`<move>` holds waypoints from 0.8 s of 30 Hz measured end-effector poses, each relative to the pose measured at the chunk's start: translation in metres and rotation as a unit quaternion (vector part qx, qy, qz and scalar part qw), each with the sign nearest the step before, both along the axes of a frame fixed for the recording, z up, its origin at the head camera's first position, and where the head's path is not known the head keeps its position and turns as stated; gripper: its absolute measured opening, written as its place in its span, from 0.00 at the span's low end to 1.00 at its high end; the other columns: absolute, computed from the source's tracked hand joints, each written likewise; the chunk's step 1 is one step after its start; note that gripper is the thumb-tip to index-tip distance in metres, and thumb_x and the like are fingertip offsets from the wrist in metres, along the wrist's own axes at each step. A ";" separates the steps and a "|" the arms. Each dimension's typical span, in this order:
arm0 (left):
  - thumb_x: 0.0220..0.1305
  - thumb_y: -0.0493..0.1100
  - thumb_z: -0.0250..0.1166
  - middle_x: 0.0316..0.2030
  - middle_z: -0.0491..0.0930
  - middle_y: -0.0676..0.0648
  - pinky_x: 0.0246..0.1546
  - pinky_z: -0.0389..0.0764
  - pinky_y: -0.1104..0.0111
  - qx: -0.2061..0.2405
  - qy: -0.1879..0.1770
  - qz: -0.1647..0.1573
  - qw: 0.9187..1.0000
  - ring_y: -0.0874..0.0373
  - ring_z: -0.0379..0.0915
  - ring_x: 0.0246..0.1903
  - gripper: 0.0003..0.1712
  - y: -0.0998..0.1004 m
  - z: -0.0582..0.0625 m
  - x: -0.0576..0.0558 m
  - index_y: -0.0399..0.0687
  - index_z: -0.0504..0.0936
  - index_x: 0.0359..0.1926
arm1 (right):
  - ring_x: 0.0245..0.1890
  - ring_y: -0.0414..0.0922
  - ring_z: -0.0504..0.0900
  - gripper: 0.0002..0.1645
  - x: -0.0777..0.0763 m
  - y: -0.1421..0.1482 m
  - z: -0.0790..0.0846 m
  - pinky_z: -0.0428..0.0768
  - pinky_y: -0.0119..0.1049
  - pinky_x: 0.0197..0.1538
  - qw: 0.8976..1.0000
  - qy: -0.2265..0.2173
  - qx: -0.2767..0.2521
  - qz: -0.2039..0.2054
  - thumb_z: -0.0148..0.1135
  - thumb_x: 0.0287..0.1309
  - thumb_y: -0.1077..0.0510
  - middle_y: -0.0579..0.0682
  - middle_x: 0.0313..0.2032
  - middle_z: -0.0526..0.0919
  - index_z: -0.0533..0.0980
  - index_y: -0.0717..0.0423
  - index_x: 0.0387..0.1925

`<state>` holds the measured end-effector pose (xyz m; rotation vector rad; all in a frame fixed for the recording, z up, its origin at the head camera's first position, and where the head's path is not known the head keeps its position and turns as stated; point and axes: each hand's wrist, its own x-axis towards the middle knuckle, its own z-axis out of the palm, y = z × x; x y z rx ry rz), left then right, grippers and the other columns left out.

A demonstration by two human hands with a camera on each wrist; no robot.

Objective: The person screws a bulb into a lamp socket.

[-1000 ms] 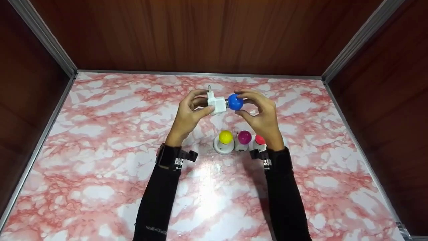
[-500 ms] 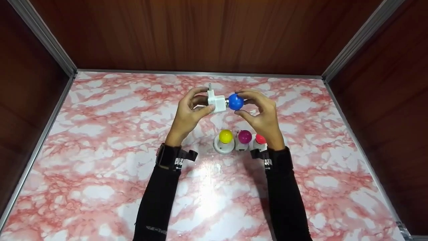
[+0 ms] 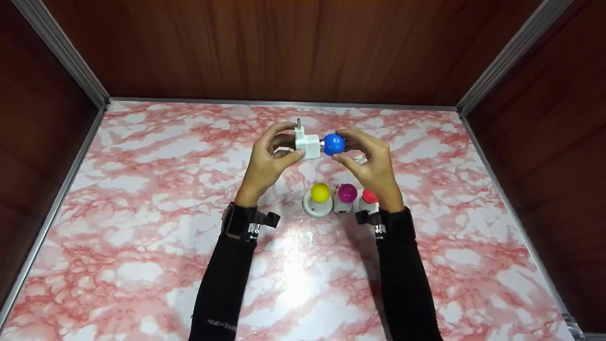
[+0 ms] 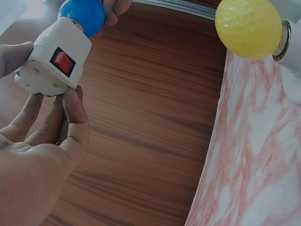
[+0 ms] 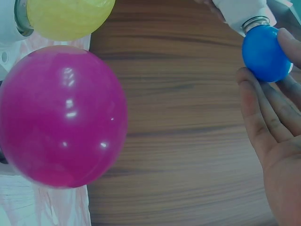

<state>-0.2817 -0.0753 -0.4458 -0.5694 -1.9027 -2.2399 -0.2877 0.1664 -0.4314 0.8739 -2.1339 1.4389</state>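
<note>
A white plug-in lamp socket (image 3: 310, 146) with metal pins pointing away is gripped by my left hand (image 3: 269, 158), thumb on the near side. Its red rocker switch (image 4: 62, 62) shows in the left wrist view. At the socket's right mouth sits a blue light bulb (image 3: 334, 144), part of its metal base visible between glass and socket. My right hand (image 3: 373, 158) pinches the blue bulb between thumb and fingers. Both things are held up over the table, beyond the row of other bulbs.
Nearer to me stand a yellow bulb (image 3: 320, 192) on a round white base, a magenta bulb (image 3: 347, 193) and a red bulb (image 3: 369, 196), each in a white holder. My right wrist partly covers the red one. A brown wood-grain wall (image 3: 284, 52) rises behind the marbled table (image 3: 142, 189).
The right thumb and fingers have shifted around the blue bulb, the thumb now lying on its near side. The socket has moved very slightly right and away.
</note>
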 end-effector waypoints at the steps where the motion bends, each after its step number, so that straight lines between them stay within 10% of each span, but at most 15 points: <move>1: 0.56 0.33 0.71 0.48 0.82 0.36 0.43 0.86 0.65 -0.003 0.001 0.001 1.000 0.52 0.81 0.42 0.31 0.000 0.000 0.000 0.44 0.74 0.61 | 0.40 0.41 0.88 0.26 0.000 0.000 0.000 0.87 0.31 0.51 1.000 -0.003 0.002 -0.002 0.74 0.52 0.60 0.55 0.49 0.88 0.80 0.55 0.55; 15: 0.57 0.36 0.71 0.49 0.82 0.38 0.43 0.86 0.62 -0.026 0.010 0.007 1.000 0.53 0.81 0.42 0.30 0.001 -0.004 -0.001 0.46 0.75 0.61 | 0.35 0.38 0.88 0.22 0.000 0.001 0.001 0.86 0.25 0.41 0.997 -0.028 0.049 -0.043 0.70 0.58 0.54 0.54 0.39 0.91 0.81 0.49 0.55; 24: 0.57 0.35 0.71 0.48 0.84 0.36 0.44 0.87 0.63 -0.016 -0.004 0.005 1.000 0.54 0.82 0.43 0.30 0.000 -0.004 -0.002 0.45 0.75 0.61 | 0.36 0.44 0.89 0.35 0.001 0.005 0.002 0.87 0.27 0.44 0.996 -0.055 0.067 0.000 0.75 0.51 0.59 0.53 0.46 0.90 0.75 0.46 0.62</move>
